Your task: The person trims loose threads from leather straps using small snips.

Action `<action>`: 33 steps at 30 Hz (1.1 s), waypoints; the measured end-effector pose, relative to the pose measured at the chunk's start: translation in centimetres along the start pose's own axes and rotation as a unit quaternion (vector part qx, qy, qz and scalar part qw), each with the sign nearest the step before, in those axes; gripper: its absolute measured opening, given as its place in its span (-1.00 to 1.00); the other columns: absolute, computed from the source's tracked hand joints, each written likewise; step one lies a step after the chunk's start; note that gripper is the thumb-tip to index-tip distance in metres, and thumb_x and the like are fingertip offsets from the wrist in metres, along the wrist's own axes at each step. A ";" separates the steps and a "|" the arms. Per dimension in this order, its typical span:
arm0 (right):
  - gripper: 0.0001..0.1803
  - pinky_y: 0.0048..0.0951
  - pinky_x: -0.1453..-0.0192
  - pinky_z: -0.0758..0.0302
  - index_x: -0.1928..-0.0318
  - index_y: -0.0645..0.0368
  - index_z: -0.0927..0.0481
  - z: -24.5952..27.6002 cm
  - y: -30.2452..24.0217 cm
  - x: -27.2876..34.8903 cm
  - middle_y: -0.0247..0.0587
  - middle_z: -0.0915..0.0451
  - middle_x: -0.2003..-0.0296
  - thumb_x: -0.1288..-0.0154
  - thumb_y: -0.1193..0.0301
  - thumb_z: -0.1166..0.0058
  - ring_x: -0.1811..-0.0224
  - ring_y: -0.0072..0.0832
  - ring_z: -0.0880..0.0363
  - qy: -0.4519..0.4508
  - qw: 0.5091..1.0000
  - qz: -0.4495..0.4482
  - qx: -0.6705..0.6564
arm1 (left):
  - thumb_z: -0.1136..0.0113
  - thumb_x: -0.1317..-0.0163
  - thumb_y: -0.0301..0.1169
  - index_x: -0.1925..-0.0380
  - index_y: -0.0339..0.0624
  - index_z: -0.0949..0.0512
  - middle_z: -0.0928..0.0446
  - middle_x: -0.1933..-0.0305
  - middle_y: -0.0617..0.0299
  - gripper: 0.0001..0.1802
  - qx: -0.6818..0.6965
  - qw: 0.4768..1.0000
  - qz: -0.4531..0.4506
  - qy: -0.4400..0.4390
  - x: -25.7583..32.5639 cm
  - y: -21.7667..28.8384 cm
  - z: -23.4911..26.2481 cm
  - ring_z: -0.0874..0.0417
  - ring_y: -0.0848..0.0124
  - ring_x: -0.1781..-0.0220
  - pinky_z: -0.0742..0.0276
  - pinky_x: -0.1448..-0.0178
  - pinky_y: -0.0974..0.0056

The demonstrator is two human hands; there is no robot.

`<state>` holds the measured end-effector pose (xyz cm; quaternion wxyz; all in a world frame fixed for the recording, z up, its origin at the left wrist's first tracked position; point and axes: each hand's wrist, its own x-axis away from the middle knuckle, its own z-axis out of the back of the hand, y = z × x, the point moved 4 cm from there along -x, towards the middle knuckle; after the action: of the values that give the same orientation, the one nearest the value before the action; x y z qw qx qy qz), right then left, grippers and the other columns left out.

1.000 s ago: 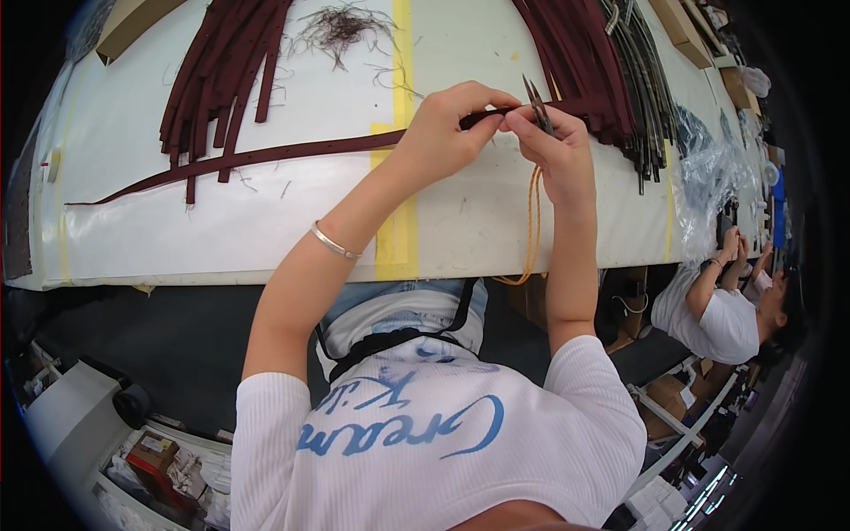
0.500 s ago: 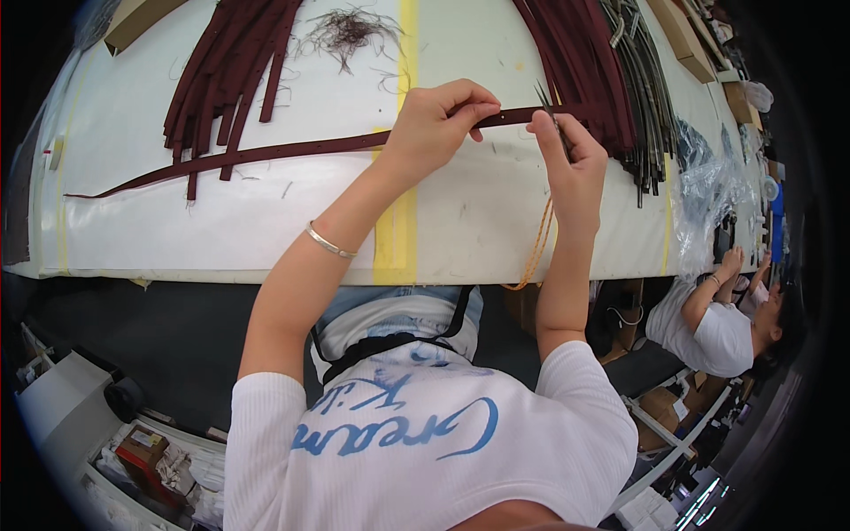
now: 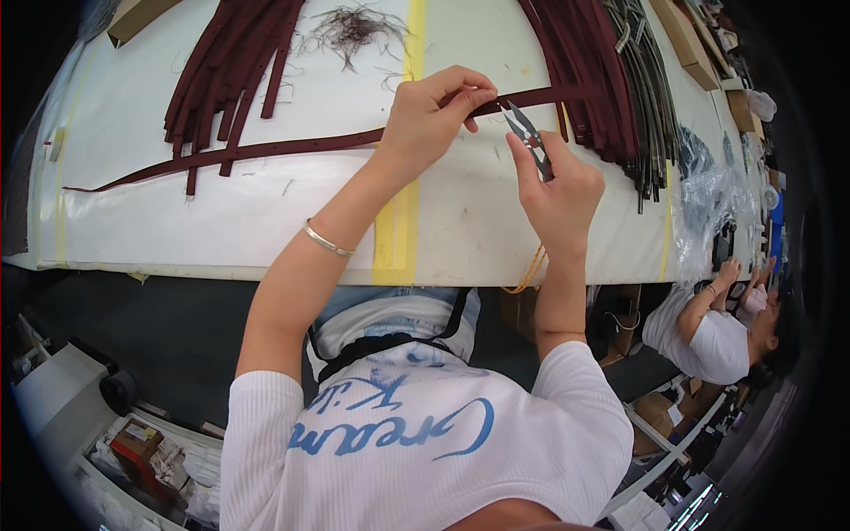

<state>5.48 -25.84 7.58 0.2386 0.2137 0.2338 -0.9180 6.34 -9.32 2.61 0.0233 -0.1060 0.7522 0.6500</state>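
Across the table runs a long maroon fabric strap [image 3: 292, 147], its far left end thin and curled. My left hand [image 3: 431, 112] pinches this strap between thumb and fingertips near its right part. In my right hand [image 3: 560, 181] are thread snips [image 3: 529, 142], gripped with the blades pointing up toward the strap, just right of my left fingertips. An orange cord [image 3: 532, 267] hangs below my right hand at the table's front edge. The right part of the strap reaches over a bundle of maroon straps [image 3: 591, 71].
More maroon straps [image 3: 235, 62] lie at the back left, beside a heap of loose dark threads [image 3: 354, 31]. Dark narrow strips [image 3: 646, 115] and clear plastic wrap [image 3: 708, 195] lie to the right. Yellow tape [image 3: 397, 239] marks the white table. Another person [image 3: 708, 332] works at far right.
My right hand has turned and moved slightly left and down, bringing the snips into full view beside my left fingertips. My left hand has risen slightly with the strap.
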 end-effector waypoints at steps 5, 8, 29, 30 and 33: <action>-0.76 -0.42 0.70 -0.16 0.47 0.15 -0.58 -0.3 -0.4 0.0 -0.31 -0.40 0.81 -0.15 0.26 -0.29 0.84 -0.41 -0.32 0.014 1.000 0.022 0.005 | -0.15 -0.29 -0.51 0.26 -0.30 -0.61 -0.63 0.36 0.26 -0.89 -0.001 1.000 -0.016 0.000 0.0 0.1 0.0 -0.56 0.57 0.44 -0.50 0.34 0.49; -0.76 -0.40 0.70 -0.17 0.48 0.14 -0.57 -0.4 -0.4 0.0 -0.29 -0.41 0.80 -0.16 0.27 -0.28 0.84 -0.40 -0.33 0.017 0.999 0.030 0.009 | -0.15 -0.29 -0.51 0.25 -0.30 -0.62 -0.63 0.36 0.27 -0.89 0.000 1.000 -0.017 0.006 0.1 0.1 0.0 -0.56 0.58 0.43 -0.50 0.33 0.49; -0.67 -0.59 0.56 0.20 0.61 0.09 -0.41 -1.8 3.3 -0.4 -0.67 -0.11 0.69 -0.25 0.44 -0.22 0.64 -0.83 0.12 0.054 0.808 -0.259 -0.527 | -0.16 -0.32 -0.42 0.23 -0.25 -0.59 -0.64 0.41 0.23 -0.87 -0.022 0.999 -0.020 -0.012 -0.3 -0.3 0.6 -0.54 0.58 0.50 -0.42 0.34 0.50; -0.68 -0.58 0.56 0.20 0.61 0.08 -0.41 -1.7 3.6 -0.3 -0.68 -0.11 0.70 -0.25 0.45 -0.22 0.65 -0.83 0.13 0.053 0.805 -0.257 -0.533 | -0.16 -0.32 -0.42 0.23 -0.25 -0.59 -0.64 0.41 0.23 -0.87 -0.019 1.000 -0.019 -0.016 -0.8 -0.4 1.0 -0.54 0.58 0.50 -0.42 0.34 0.50; -0.67 -0.57 0.56 0.21 0.63 0.06 -0.40 -1.8 3.4 -0.5 -0.68 -0.09 0.70 -0.24 0.47 -0.21 0.65 -0.83 0.14 0.047 0.785 -0.262 -0.560 | -0.18 -0.27 -0.44 0.18 -0.26 -0.57 -0.65 0.36 0.14 -0.83 -0.096 0.986 -0.013 0.135 -1.8 -0.4 5.5 -0.59 0.39 0.34 -0.49 0.19 0.34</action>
<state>8.20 -27.33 5.30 0.0554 0.0158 0.7646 -0.6420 7.57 -3.79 1.69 -0.0805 -0.2045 0.6809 0.6987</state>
